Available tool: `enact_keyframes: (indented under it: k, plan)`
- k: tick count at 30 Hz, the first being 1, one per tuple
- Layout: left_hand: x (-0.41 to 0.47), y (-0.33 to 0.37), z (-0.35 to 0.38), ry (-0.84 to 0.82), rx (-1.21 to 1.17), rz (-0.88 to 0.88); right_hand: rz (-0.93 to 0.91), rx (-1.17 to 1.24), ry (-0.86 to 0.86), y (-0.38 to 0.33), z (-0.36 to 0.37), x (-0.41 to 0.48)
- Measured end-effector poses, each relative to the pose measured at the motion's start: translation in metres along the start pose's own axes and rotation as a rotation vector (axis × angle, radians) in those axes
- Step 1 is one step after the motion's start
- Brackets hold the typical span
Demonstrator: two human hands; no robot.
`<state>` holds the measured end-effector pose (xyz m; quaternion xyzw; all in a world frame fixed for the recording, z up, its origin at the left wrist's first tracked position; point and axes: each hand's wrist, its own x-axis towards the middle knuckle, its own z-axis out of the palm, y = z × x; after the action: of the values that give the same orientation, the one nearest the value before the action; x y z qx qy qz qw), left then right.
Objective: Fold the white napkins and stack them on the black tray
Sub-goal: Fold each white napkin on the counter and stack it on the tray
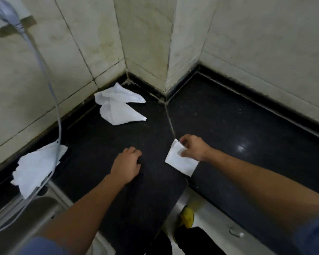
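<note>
My right hand (192, 150) pinches a small folded white napkin (180, 161) just above the black countertop (238, 129), right of centre. My left hand (127, 164) rests palm down on the dark surface to its left, fingers curled, holding nothing. Two loosely folded white napkins (118, 103) lie in the back corner by the wall. An unfolded white napkin (35, 166) lies crumpled at the left edge, under a cable. I cannot make out a separate black tray against the black surface.
Tiled walls (265, 43) close in the counter at the back and both sides. A grey cable (52, 89) hangs from a wall plug down over the left napkin. A metal sink edge (35, 205) sits at lower left. A yellow shoe (187, 217) shows on the floor below.
</note>
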<state>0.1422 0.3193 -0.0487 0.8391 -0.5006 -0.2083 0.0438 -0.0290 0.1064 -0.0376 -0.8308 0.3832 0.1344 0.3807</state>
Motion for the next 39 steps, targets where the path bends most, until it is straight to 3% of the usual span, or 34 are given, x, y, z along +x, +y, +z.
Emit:
enact_keyframes:
  k: [7,16,28,39]
  plan:
    - [0.032,0.082,-0.040,0.007,0.116,0.241,0.117,0.020,0.286,0.041,-0.051,-0.086]
    - [0.009,0.272,-0.055,0.100,0.247,0.603,0.272,-0.208,0.636,0.149,-0.104,-0.266]
    - [-0.146,0.554,0.049,0.052,0.320,1.085,0.674,-0.196,0.872,0.316,-0.068,-0.577]
    - [-0.218,0.819,0.146,-0.018,0.378,1.499,1.034,-0.109,1.025,0.473,-0.058,-0.775]
